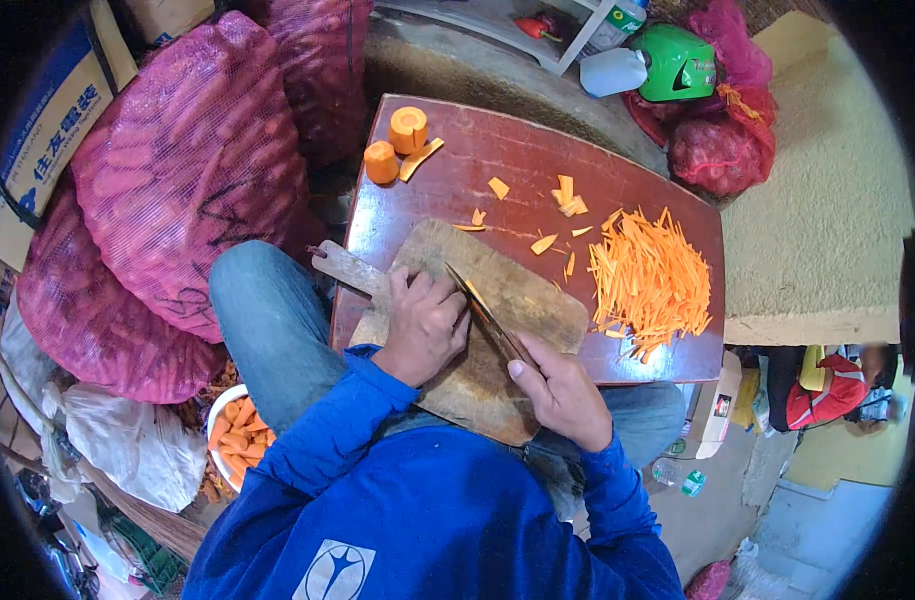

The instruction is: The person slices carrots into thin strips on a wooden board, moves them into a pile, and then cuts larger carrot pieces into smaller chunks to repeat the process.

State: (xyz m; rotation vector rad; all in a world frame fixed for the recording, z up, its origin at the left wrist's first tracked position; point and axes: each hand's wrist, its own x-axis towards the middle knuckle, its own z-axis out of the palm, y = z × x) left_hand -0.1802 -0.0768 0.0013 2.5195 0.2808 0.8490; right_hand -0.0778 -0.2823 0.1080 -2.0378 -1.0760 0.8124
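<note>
My right hand [567, 390] is wrapped round the handle of a knife [493, 325], its blade slanting toward the upper left over a worn wooden cutting board [527, 265]. Beside the blade, my left hand [424, 322] presses down on the board with curled fingers; what lies under them is hidden. A thin bit of orange carrot [474, 292] shows along the blade. To the right, a heap of carrot strips [652, 285] sits on the red-brown table [497, 135]. Two thick carrot chunks [408, 130] stand at its far left corner, with loose slices [569, 196] scattered between.
Large pink mesh sacks [192, 170] crowd the left. A white bucket [217, 425] of carrots stands by my left leg. Beyond the table are a green helmet [676, 62] and a red mesh bag [722, 150]. A person in red [827, 393] is at the far right.
</note>
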